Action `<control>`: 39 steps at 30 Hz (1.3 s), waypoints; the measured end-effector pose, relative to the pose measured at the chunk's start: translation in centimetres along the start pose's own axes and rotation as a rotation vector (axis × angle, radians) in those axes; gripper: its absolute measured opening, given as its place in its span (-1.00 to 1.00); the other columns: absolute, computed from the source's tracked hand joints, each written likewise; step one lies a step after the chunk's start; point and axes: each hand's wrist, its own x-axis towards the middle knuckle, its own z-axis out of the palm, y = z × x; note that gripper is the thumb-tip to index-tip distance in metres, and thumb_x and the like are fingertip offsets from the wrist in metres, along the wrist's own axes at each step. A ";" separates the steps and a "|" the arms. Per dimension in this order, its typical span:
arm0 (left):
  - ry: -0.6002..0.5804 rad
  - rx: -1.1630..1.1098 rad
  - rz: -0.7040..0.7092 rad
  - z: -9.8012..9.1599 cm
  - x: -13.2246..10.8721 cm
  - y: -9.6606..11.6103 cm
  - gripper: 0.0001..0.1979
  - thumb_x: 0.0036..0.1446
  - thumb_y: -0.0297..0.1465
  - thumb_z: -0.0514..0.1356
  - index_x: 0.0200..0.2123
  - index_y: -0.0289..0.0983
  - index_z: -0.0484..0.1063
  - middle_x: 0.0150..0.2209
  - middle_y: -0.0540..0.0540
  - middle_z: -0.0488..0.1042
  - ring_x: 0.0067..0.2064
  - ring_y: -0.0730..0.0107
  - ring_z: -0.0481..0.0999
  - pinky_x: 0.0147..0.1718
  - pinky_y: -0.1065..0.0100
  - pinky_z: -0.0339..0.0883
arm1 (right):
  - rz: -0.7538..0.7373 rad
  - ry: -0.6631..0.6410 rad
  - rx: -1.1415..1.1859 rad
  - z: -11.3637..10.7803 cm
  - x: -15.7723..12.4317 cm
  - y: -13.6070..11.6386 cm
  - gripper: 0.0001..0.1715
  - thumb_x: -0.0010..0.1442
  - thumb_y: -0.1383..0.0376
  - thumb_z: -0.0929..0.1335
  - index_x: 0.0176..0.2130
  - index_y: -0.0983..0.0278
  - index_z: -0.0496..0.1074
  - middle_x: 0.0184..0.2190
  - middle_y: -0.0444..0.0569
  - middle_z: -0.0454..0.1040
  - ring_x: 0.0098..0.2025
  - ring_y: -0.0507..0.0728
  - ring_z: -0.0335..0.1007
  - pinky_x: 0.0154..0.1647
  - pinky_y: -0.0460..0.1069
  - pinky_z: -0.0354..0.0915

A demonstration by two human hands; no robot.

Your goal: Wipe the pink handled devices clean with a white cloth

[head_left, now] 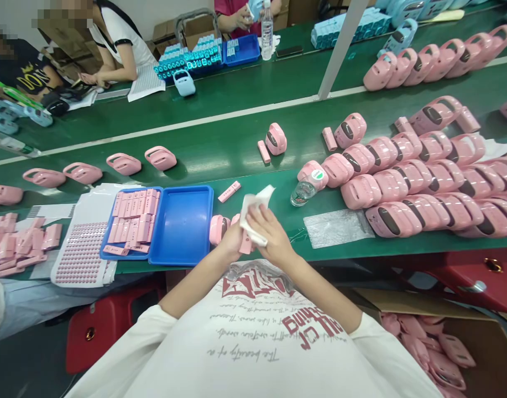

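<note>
My right hand [273,236] is closed on a white cloth [257,202], pressing it down over a small pink block. The pink block [245,244] sticks out below the cloth, gripped by my left hand [231,241], whose fingers are partly hidden. Just left of that hand stands a pink rounded case [219,229], with more pink showing behind the fingers. Beyond them another pink block [229,191] with small printed marks lies on the green table. A clear glass or bottle [303,193] is to the right, next to a pink case with a round green-and-white sticker [317,173].
To the left are an empty blue tray [181,193], another holding pink blocks [135,218], and sticker sheets [81,251]. Rows of pink handled cases [406,177] crowd the right, near a plastic sheet [338,228]. Co-workers sit across; a carton [485,337] stands below right.
</note>
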 end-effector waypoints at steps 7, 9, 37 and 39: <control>0.000 0.251 0.201 -1.5 2.5 -0.3 -0.59 0.12 -0.03 0.14 -0.45 -0.29 0.37 -0.65 0.03 0.34 -0.64 0.46 0.33 -0.62 0.43 0.24 | 0.149 -0.033 0.223 0.9 -1.4 0.2 -0.51 0.32 0.19 0.17 0.13 0.29 0.38 0.15 0.17 0.40 0.32 0.23 0.13 0.23 0.22 0.22; 0.060 0.373 0.336 -2.6 4.0 1.0 -0.62 0.17 -0.06 0.09 -0.30 -0.28 0.39 -0.49 -0.02 0.43 -0.51 0.43 0.42 -0.49 0.41 0.32 | 0.359 -0.001 0.312 0.5 -2.5 0.5 -0.55 0.29 0.09 0.22 -0.13 0.29 0.55 -0.16 0.12 0.60 -0.04 0.24 0.52 -0.08 0.09 0.46; 0.548 1.016 0.626 -14.8 16.8 20.6 -0.61 0.14 -0.49 0.15 0.06 -0.36 0.36 0.13 -0.28 0.29 0.20 0.02 0.28 0.19 0.13 0.14 | 0.443 0.445 -0.634 -6.8 -2.1 18.9 -0.52 0.15 0.03 0.32 -0.12 0.35 0.45 -0.22 0.31 0.52 -0.16 0.47 0.51 -0.20 0.36 0.45; 0.742 1.031 0.585 -18.2 17.5 24.6 -0.47 0.13 -0.57 0.09 0.20 -0.37 0.21 0.29 -0.37 0.05 0.30 -0.15 0.12 0.24 -0.05 -0.02 | 0.555 0.468 -0.603 -7.6 -1.1 19.4 -0.43 0.20 0.02 0.25 0.02 0.36 0.41 -0.19 0.33 0.50 -0.11 0.53 0.48 -0.20 0.41 0.41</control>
